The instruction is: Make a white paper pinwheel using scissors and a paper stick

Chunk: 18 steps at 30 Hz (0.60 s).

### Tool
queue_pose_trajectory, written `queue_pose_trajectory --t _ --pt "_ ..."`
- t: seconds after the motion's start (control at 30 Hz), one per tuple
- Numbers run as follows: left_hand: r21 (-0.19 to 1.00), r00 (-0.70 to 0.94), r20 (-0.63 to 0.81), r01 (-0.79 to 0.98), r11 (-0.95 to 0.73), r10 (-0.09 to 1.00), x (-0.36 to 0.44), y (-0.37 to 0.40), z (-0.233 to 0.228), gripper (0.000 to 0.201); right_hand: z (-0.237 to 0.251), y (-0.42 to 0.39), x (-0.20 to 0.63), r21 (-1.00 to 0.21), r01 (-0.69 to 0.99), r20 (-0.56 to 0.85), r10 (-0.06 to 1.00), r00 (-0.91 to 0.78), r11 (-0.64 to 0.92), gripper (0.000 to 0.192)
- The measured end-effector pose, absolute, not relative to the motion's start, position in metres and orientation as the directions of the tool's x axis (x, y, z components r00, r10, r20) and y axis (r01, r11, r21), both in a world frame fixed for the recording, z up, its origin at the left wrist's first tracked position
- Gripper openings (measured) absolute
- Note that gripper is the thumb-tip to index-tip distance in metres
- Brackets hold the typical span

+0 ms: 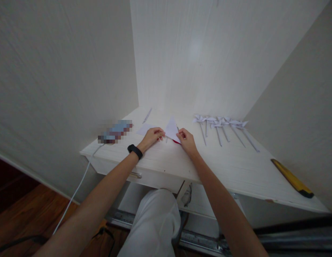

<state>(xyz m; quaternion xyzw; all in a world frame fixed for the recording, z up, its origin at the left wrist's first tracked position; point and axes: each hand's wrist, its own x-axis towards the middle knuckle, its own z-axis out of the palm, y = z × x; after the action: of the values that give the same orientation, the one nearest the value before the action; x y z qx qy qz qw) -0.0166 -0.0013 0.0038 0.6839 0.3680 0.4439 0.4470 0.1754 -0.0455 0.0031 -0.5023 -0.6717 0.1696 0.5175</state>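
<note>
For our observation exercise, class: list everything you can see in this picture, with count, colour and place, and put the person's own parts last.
folded paper: one, white, held up at the desk's middle
paper pinwheels: about five, white with grey sticks, in a row at back right
paper piece: one, white, flat behind the left hand
red item: one, mostly hidden under the paper
thin tool: one, grey, back left
blurred object: one, bluish, left edge
cable: one, white, hanging off left
utility knife: one, yellow and black, right edge
desk: one, white
wristband: one, black, left wrist
left hand: grip on paper
right hand: grip on paper
</note>
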Motion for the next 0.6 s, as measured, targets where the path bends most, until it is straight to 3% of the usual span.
queue_pose_trajectory --t 0.6 --pt "0.936 0.334 0.323 0.024 -0.351 0.885 -0.0168 0.0005 0.0041 0.026 0.002 -0.0433 0.1773 -0.751 0.5 0.528 0.847 0.064 0.431 0.013"
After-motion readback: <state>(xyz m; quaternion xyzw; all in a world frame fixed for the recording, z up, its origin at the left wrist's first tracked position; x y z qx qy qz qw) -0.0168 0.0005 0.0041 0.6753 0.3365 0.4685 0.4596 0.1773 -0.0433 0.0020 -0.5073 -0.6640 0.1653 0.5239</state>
